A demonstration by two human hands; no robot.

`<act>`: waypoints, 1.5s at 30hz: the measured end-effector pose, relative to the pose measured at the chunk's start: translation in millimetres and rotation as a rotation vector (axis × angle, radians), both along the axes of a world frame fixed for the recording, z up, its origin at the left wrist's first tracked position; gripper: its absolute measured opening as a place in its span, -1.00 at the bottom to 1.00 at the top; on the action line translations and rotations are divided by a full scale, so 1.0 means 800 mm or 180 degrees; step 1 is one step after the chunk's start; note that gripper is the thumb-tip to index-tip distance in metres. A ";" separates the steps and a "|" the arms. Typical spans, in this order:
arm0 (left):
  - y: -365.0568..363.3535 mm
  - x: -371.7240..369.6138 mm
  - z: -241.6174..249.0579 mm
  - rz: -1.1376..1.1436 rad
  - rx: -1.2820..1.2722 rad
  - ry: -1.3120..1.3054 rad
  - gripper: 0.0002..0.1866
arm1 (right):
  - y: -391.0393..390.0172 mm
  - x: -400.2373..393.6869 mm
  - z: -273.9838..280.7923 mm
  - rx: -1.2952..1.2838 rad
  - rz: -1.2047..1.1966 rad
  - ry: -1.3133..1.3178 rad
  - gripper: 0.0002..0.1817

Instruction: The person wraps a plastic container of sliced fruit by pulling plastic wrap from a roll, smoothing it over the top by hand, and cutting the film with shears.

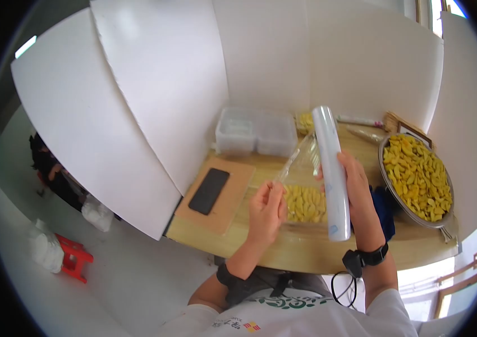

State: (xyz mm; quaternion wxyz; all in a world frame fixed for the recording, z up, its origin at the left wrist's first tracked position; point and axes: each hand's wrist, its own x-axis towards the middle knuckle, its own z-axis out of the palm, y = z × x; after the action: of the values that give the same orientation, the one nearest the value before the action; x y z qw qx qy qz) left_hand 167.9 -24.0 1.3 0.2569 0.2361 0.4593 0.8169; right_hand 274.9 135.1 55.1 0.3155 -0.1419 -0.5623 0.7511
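The right hand [356,177] is clamping the film roll [331,174], tilted above the bench [193,231]; the left hand [266,212] is pinching the clear film [300,159], fingers together. Keeping the film evenly taut while steadying the roll should be limiting creases. The broad bowl [393,191] is holding heaped yellow pieces [415,174], translucent boxes [275,133] are standing behind, and a smaller clear tray [297,223] is carrying similar pieces [303,203] between the hands.

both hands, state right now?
Left hand: closed, pinching the edge of the clear film.
Right hand: closed around the film roll, held at a slant.
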 end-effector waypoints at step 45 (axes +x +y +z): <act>0.024 0.041 0.012 -0.1986 0.1231 -0.1566 -0.19 | -0.043 0.034 0.041 -0.0417 0.0681 0.0144 -0.46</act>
State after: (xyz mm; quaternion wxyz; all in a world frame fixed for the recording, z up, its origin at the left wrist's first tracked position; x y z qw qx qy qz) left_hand 200.9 -5.2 10.6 0.5440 0.2057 0.1299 0.8030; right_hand 302.3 101.0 87.8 0.2363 -0.0844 -0.5167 0.8185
